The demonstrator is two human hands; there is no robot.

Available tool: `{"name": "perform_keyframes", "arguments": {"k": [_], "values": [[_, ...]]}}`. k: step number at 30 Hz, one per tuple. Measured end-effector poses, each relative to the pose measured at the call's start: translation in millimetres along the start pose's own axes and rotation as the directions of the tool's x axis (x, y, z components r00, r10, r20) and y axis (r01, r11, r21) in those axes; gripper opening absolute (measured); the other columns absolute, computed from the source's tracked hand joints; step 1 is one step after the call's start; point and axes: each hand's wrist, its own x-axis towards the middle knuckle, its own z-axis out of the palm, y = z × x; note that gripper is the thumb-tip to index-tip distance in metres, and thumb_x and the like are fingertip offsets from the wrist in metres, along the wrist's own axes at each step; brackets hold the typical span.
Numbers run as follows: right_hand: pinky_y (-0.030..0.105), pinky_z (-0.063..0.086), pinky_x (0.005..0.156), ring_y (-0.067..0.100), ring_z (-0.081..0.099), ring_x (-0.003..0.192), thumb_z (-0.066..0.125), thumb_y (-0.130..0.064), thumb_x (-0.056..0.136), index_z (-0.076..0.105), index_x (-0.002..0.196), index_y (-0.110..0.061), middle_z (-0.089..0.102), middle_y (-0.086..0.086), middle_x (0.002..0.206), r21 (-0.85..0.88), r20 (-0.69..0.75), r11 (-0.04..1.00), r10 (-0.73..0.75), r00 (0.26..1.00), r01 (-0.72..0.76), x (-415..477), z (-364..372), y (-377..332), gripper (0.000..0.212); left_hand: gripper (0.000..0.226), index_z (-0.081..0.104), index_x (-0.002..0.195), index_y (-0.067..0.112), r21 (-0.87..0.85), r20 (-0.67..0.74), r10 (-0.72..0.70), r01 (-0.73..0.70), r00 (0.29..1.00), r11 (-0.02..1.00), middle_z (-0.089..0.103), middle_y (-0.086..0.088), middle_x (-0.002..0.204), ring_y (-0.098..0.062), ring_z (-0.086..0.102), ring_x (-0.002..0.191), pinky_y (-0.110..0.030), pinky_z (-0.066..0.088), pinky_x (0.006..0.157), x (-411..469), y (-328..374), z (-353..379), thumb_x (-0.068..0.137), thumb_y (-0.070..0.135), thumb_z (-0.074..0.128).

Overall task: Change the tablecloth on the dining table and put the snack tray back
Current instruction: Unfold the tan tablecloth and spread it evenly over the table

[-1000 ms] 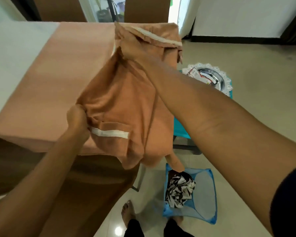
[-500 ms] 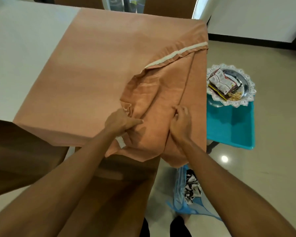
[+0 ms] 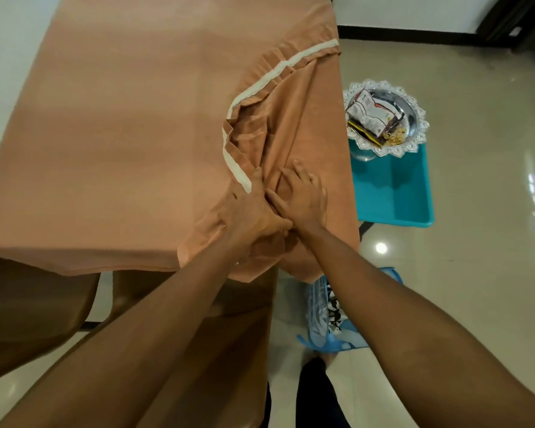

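left hand (image 3: 254, 219): on the near right part of the table, fingers curled into a bunch of the tablecloth, thumb lying up along the white trim; gripping the cloth.
right hand (image 3: 305, 196): touching the left hand, fingers bent and spread over a raised fold, thumb on the fold's other side; looks like it is holding the fold, exact grip is hard to see.
tablecloth (image 3: 130, 125): orange-brown and spread flat over most of the top. Its right side is folded back on itself and rumpled, and the near right corner hangs off the edge.
white trim (image 3: 260, 84): hem band of the folded-back part, curving from the far right edge down to the left thumb.
dining table (image 3: 3, 50): bare white top showing at the far left, beside the cloth.
snack tray (image 3: 420, 131): silver with a lacy rim, off the table to its right, sitting on a teal stool (image 3: 393, 193).
snack packets (image 3: 368, 114): lying in the tray.
blue mesh basket (image 3: 318, 307): on the floor below the hanging corner, with black-and-white fabric (image 3: 332, 313) inside.
brown chairs (image 3: 28, 304): at the near edge, partly under the table.
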Motion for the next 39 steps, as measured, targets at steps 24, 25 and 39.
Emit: {"name": "perform_keyframes", "arguments": {"k": [24, 25, 39], "values": [[0.048, 0.033, 0.110, 0.024, 0.038, 0.138, 0.047, -0.069, 0.093, 0.053, 0.143, -0.028, 0.037, -0.006, 0.161, -0.034, -0.004, 0.999, 0.012, 1.000, -0.012, -12, 0, 3, 0.065, 0.041, 0.056, 0.122, 0.013, -0.368, -0.312, -0.307, 0.184, 0.899, 0.912, 0.059, -0.013, 0.119, -0.028, 0.053, 0.101, -0.036, 0.045, 0.079, 50, -123, -170, 0.081, 0.009, 0.052], [0.050, 0.033, 0.112, 0.025, 0.038, 0.139, 0.046, -0.069, 0.094, 0.052, 0.144, -0.029, 0.036, -0.006, 0.161, -0.042, 0.008, 0.999, 0.014, 1.000, -0.014, -11, 0, 1, 0.065, 0.046, 0.053, 0.127, 0.013, -0.342, -0.336, -0.310, 0.192, 0.889, 0.920, 0.059, -0.015, 0.122, -0.030, 0.054, 0.103, -0.037, 0.044, 0.080, 49, -130, -174, 0.082, 0.010, 0.054], [0.039, 0.041, 0.097, 0.026, 0.052, 0.116, 0.058, -0.045, 0.088, 0.068, 0.117, -0.028, 0.060, -0.001, 0.122, 0.113, -0.089, 0.993, 0.056, 0.994, -0.045, 146, -28, 1, 0.034, 0.067, 0.042, 0.138, 0.023, 0.208, -0.458, 0.019, 0.086, 0.889, 0.974, 0.043, -0.013, 0.140, -0.035, 0.036, 0.133, -0.063, 0.028, 0.110, 110, -70, -109, 0.078, 0.044, 0.062]]}}
